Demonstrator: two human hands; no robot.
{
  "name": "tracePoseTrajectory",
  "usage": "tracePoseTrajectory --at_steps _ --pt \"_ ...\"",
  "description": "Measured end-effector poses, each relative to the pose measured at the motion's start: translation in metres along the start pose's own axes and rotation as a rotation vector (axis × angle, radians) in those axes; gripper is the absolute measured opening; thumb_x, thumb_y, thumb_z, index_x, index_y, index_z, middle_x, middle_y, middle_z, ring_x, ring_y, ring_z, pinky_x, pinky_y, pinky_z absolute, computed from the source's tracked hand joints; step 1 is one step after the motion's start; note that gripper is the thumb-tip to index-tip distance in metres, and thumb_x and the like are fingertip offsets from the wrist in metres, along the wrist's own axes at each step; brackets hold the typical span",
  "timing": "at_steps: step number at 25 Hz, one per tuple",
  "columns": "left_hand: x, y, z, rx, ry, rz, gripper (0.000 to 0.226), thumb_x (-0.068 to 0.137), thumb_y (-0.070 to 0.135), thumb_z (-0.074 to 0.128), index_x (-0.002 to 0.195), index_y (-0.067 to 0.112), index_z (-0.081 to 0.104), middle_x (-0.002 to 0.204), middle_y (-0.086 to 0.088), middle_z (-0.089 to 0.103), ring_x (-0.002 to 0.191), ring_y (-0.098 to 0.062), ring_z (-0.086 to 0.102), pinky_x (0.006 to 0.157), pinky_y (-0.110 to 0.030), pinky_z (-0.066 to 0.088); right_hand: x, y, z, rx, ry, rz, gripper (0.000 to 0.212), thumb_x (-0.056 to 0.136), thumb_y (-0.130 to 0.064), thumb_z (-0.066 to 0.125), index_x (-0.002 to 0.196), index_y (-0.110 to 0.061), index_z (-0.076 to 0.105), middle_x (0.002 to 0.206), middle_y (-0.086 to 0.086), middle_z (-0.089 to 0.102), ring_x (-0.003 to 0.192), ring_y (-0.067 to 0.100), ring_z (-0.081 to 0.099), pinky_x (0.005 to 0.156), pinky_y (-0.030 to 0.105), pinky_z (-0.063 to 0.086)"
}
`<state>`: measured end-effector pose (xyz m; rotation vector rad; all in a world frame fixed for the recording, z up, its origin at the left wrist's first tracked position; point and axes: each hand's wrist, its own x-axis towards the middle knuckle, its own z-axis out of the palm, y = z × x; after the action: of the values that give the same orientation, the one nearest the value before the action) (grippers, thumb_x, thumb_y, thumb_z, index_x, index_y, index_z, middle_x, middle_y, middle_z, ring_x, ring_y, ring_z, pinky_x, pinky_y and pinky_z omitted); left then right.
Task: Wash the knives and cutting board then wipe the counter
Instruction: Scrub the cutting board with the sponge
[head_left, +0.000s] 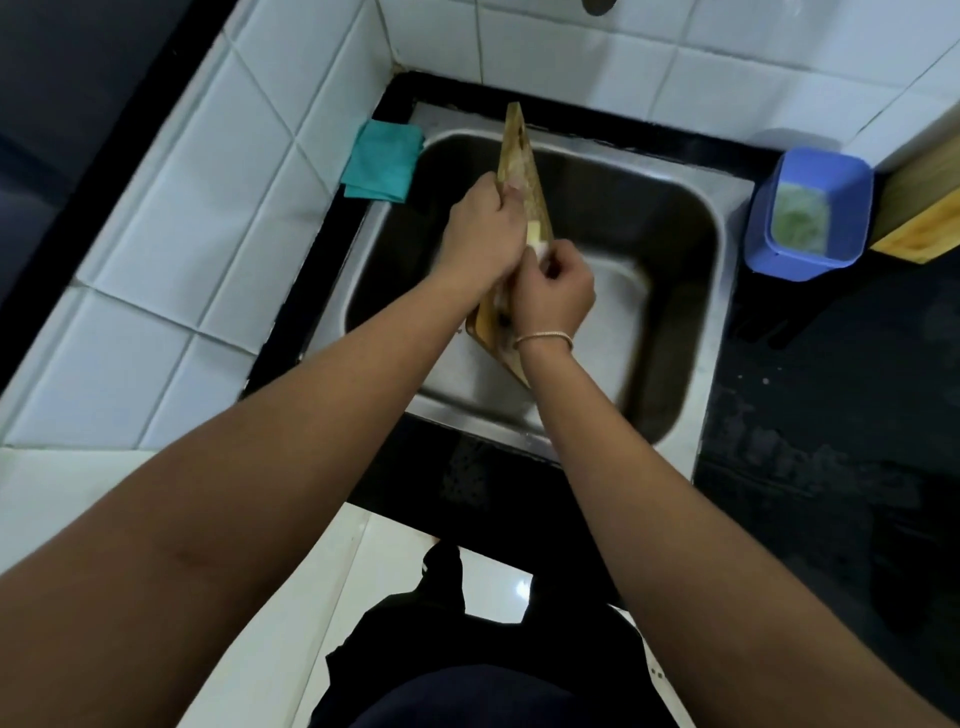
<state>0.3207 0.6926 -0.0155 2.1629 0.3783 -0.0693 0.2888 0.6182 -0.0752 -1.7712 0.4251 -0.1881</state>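
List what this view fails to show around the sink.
- Tap: head view, cut off by the top edge.
- Sponge in right hand: blurred, mostly covered by the fingers.
- Cutting board face: seen edge-on, left hand covers part.
- Knives: none visible.
- Blue tub contents: blurred.

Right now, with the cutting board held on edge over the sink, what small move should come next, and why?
Probably another scrubbing stroke along the board. The left hand grips the cutting board on edge above the sink, and the right hand presses a pale sponge against its face. The board's upper part looks smeared, so scrubbing toward that end seems sensible before rinsing.
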Motion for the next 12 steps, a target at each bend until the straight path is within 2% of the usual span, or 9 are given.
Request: tracePoseTrajectory --at_steps 2,4,7,8,10,12 --pt "0.002 -0.003 -0.005 -0.016 0.012 -0.004 0.025 0.107 0.031 0.035 0.101 0.018 0.055 0.088 0.007 0.056 0.078 -0.005 0.055 0.06 -0.02 0.037 0.026 -0.002 0.01 0.04 -0.01 -0.006 0.023 0.082 -0.024 0.064 0.064 -0.021 0.051 0.064 0.0 0.051 0.06 0.009 0.044 0.056 0.024 0.036" --pt "0.006 -0.008 -0.008 -0.022 0.011 0.007 0.029 0.107 0.032 0.034 0.098 0.016 0.057 0.087 0.007 0.057 0.08 -0.005 0.055 0.061 -0.018 0.037 0.06 0.018 0.018 -0.062 -0.034 0.133 0.019 0.086 -0.021 0.065 0.069 -0.016 0.059 0.071 0.004 0.057 0.069 0.015 0.05 0.063 0.027 0.038" --pt "0.012 -0.009 -0.003 -0.057 0.003 0.024 0.03 0.107 0.035 0.034 0.096 0.019 0.057 0.088 0.007 0.058 0.08 -0.004 0.056 0.063 -0.021 0.039 0.065 0.06 0.0 -0.279 -0.139 0.396 0.026 0.093 -0.036 0.059 0.09 -0.013 0.07 0.095 0.008 0.07 0.089 0.022 0.06 0.075 0.023 0.041" --pt "0.012 -0.007 0.0 -0.06 -0.002 0.023 0.029 0.107 0.036 0.033 0.098 0.02 0.056 0.089 0.008 0.058 0.081 -0.003 0.056 0.064 -0.023 0.039 0.053 0.07 -0.01 -0.337 -0.183 0.443 0.028 0.094 -0.038 0.057 0.086 -0.013 0.068 0.095 0.009 0.07 0.088 0.024 0.059 0.075 0.024 0.041" --pt "0.009 -0.004 0.003 -0.051 -0.018 0.015 0.028 0.106 0.039 0.031 0.101 0.023 0.054 0.091 0.01 0.056 0.084 -0.004 0.055 0.069 -0.028 0.041 0.021 0.071 -0.024 -0.402 -0.198 0.447 0.031 0.091 -0.036 0.058 0.068 -0.015 0.056 0.079 0.006 0.062 0.08 0.026 0.056 0.07 0.026 0.039" --pt "0.009 -0.004 0.001 -0.059 -0.018 0.01 0.028 0.106 0.04 0.03 0.103 0.024 0.053 0.092 0.01 0.057 0.085 -0.004 0.055 0.071 -0.03 0.042 0.003 0.054 -0.018 -0.27 -0.114 0.323 0.035 0.086 -0.032 0.061 0.057 -0.02 0.046 0.061 -0.006 0.05 0.065 0.014 0.051 0.059 0.026 0.037"
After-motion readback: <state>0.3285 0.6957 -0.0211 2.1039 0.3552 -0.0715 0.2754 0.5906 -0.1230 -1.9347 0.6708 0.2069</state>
